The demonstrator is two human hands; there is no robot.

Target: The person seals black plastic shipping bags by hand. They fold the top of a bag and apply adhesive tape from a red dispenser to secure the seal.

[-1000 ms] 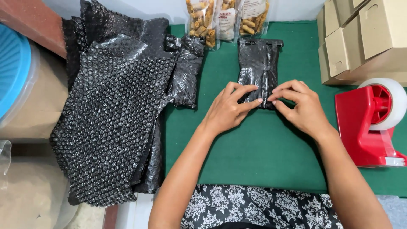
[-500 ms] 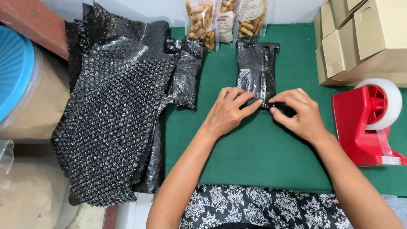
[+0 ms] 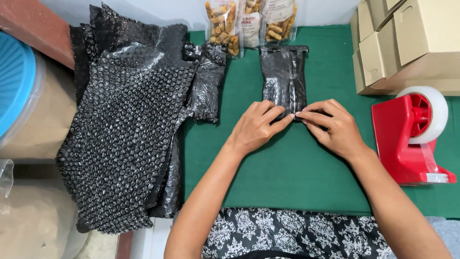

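Now the near end of the black bubble-wrapped packet (image 3: 283, 76), lying far on the green bench (image 3: 297, 177), is pinched under both the left hand (image 3: 256, 125) and right hand (image 3: 331, 126), which are drawn closer together than a second ago, fingertips meeting there.

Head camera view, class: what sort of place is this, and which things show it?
Probably a small packing station for snack orders. Both hands, left and right, press a black-wrapped packet on a green mat, beside black bubble wrap, flat cardboard boxes and a red tape dispenser.
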